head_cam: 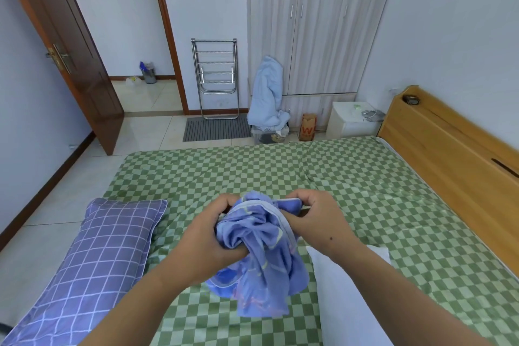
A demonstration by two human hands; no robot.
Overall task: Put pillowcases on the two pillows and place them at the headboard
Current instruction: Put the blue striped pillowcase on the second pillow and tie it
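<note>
Both hands hold a bunched blue-purple pillowcase (262, 255) above the bed. My left hand (207, 236) grips its gathered cloth from the left, and my right hand (314, 219) pinches its white-edged hem from the right. A bare white pillow (345, 298) lies on the sheet under my right forearm, partly hidden by it. To the left, a pillow in a purple checked case (92, 267) lies along the bed's left edge. The wooden headboard (449, 154) runs along the right side.
The bed has a green checked sheet (365, 182). Beyond it stand a white nightstand (351, 121), a wardrobe (323, 22), a box piled with light blue bedding (266, 93), a metal rack (216, 76) and an open brown door (70, 50).
</note>
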